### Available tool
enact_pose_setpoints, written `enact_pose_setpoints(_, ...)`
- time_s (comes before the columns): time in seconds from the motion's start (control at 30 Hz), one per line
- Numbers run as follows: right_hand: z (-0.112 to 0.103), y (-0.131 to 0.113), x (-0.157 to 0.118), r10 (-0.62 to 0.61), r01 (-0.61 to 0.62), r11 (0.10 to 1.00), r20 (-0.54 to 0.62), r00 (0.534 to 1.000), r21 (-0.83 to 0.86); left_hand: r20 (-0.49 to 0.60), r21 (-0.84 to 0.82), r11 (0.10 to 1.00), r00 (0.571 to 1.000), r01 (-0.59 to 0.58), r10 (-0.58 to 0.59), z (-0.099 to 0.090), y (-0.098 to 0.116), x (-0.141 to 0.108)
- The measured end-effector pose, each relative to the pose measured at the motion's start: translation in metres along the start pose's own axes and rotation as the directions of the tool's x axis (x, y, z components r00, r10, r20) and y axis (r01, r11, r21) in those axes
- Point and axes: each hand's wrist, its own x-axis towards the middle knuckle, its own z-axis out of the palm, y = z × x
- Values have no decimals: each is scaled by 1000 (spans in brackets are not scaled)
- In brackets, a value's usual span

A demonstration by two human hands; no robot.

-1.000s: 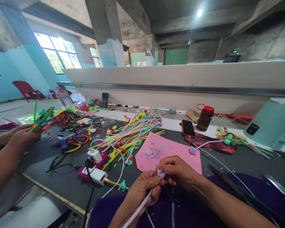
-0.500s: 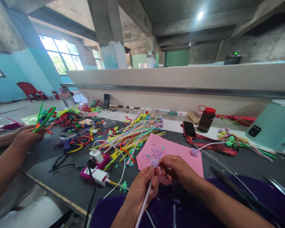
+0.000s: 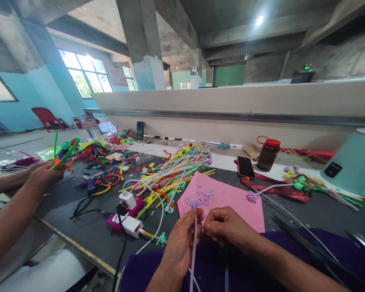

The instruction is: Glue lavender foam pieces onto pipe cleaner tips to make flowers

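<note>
My left hand [image 3: 180,241] pinches a pale lavender pipe-cleaner flower [image 3: 194,202] just under its looped head. Its long stem [image 3: 194,259] hangs down past my palm toward the lap. Close by on the right, my right hand [image 3: 229,225] has thumb and fingers pressed together; whatever lies between them is hidden. Both hands are over the lower part of a pink sheet [image 3: 231,194], where short lavender snippets [image 3: 205,198] lie scattered behind the flower head. A second lavender flower [image 3: 252,197] rests at the sheet's right edge, its stem pointing right.
Loose pipe cleaners [image 3: 170,174] pile up left of the sheet, near a purple power strip [image 3: 136,207] with chargers and cables. Dark scissors [image 3: 295,237] lie at right. Behind are a phone [image 3: 245,166] and a bottle [image 3: 267,156]. A co-worker's hands [image 3: 45,174] hold green pipe cleaners at left.
My right hand has drawn back a little to the right, away from the flower head. The stem in my left hand now hangs more upright. The view has shifted slightly.
</note>
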Motion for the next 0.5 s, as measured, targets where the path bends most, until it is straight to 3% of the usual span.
enact_pose_setpoints(0.07,2,0,0,-22,22,1000,-19,1000,3,-32,29,999,998,-44,45,1,-2,-1)
enact_pose_setpoints(0.33,9,2,0,-118,116,987,8,993,114,147,224,958,978,-180,149,1,-9,-5)
enact_pose_setpoints(0.5,8,4,1,-122,127,989,-70,990,74,163,224,961,978,-163,127,2,-6,-6)
